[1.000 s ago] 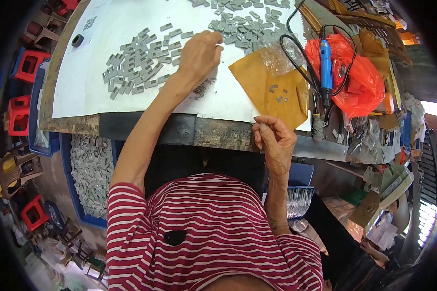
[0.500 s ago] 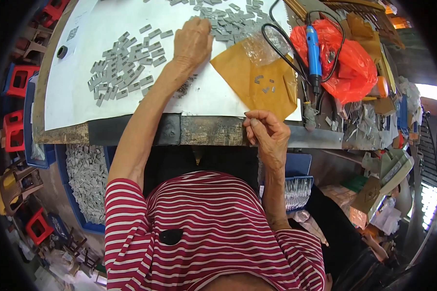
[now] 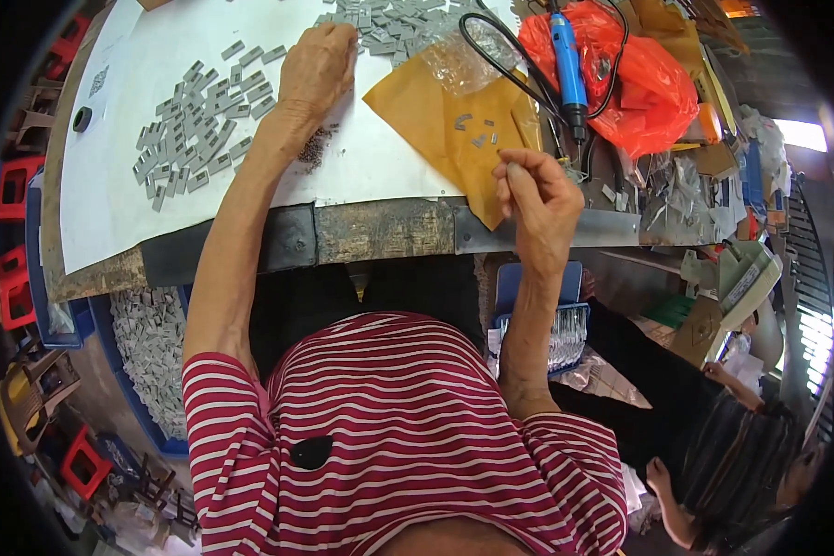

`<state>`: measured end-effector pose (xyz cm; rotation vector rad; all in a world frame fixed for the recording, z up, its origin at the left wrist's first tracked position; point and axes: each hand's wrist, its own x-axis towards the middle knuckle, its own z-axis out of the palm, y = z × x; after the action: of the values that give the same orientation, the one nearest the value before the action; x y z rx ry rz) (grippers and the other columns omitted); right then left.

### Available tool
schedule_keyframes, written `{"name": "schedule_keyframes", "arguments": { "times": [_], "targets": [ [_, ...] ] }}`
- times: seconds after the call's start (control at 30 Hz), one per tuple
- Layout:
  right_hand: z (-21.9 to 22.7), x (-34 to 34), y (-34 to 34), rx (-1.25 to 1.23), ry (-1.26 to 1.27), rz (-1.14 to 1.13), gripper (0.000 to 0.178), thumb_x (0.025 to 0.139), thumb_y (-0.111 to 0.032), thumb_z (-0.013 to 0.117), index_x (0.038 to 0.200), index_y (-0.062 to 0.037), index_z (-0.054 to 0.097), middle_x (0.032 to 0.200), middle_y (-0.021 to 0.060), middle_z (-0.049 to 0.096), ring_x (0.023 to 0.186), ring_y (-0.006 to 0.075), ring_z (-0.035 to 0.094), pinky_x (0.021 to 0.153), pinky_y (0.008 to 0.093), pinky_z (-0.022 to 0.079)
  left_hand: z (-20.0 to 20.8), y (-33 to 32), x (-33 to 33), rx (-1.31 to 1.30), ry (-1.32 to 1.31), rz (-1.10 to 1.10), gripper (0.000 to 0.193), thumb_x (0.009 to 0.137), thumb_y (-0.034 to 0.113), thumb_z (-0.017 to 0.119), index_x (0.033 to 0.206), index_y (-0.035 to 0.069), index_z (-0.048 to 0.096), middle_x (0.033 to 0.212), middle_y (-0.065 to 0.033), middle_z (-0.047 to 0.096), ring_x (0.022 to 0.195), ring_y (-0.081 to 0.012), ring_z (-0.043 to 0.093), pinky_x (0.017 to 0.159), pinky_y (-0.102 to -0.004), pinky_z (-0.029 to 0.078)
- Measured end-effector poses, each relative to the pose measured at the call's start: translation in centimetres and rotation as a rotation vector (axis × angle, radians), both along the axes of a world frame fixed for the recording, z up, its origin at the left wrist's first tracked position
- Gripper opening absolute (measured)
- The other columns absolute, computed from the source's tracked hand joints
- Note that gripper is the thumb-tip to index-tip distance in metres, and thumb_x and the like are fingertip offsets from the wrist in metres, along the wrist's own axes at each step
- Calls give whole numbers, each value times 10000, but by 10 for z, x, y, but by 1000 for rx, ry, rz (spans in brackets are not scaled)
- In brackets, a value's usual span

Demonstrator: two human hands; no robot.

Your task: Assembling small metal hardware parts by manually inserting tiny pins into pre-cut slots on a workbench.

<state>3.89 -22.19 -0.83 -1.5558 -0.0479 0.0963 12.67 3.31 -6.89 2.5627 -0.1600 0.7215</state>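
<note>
My left hand (image 3: 320, 69) is palm down with bent fingers at the far side of the white sheet (image 3: 371, 167). It lies between a spread of small grey rectangular pieces (image 3: 195, 130) and a denser heap of grey pieces (image 3: 403, 32); its fingertips are hidden. By its wrist is a little pile of tiny dark parts (image 3: 315, 150), perhaps screws. My right hand (image 3: 539, 199) hovers by the right edge of a brown paper (image 3: 435, 120), thumb and forefinger pinched; anything between them is too small to name. Several little grey bits (image 3: 477, 130) lie on that paper.
A blue electric screwdriver (image 3: 568, 65) with a black cable lies beside a red plastic bag (image 3: 658, 102). A black ring (image 3: 82, 119) sits at the left. Below the table stand a blue bin of grey pieces (image 3: 148, 361) and a blue tray (image 3: 565, 334). Another person (image 3: 732, 454) is at lower right.
My right hand has moved from the table's front edge up and right, beside the brown paper. My left hand stays between the grey pieces. The whole view has shifted slightly.
</note>
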Motion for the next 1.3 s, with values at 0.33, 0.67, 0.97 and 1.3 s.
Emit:
{"name": "schedule_keyframes", "arguments": {
  "times": [0.33, 0.67, 0.97, 1.3],
  "targets": [
    [-48, 45, -11, -892, -533, -83, 133, 812, -66, 522, 897, 26, 566, 720, 138, 587, 615, 201, 570, 583, 299, 444, -4, 0, 0, -62, 34, 6, 126, 742, 53, 572, 862, 15, 568, 828, -110, 567, 733, -246, 569, 687, -331, 459],
    [-43, 47, -3, -997, -474, -94, 104, 772, -88, 541, 815, 6, 550, 692, 144, 570, 625, 259, 580, 596, 348, 448, -2, 0, -1, -179, 106, -22, 141, 707, 27, 573, 844, 3, 551, 717, -114, 581, 639, -216, 570, 610, -320, 463],
    [-44, 46, -5, -833, -386, -62, 81, 720, -28, 543, 779, -3, 494, 667, 122, 509, 565, 240, 522, 545, 342, 420, 26, -8, -29, -328, 16, -74, 159, 724, 26, 565, 879, 5, 588, 710, -121, 582, 650, -255, 567, 630, -349, 456],
    [-43, 41, -6, -556, -338, -84, 76, 798, -24, 556, 858, 20, 545, 660, -17, 486, 581, 39, 417, 518, 176, 346, 58, -43, -101, -872, 267, -125, 163, 782, 77, 560, 914, -14, 587, 685, -3, 531, 611, -62, 460, 563, -197, 395]
  ]
}}
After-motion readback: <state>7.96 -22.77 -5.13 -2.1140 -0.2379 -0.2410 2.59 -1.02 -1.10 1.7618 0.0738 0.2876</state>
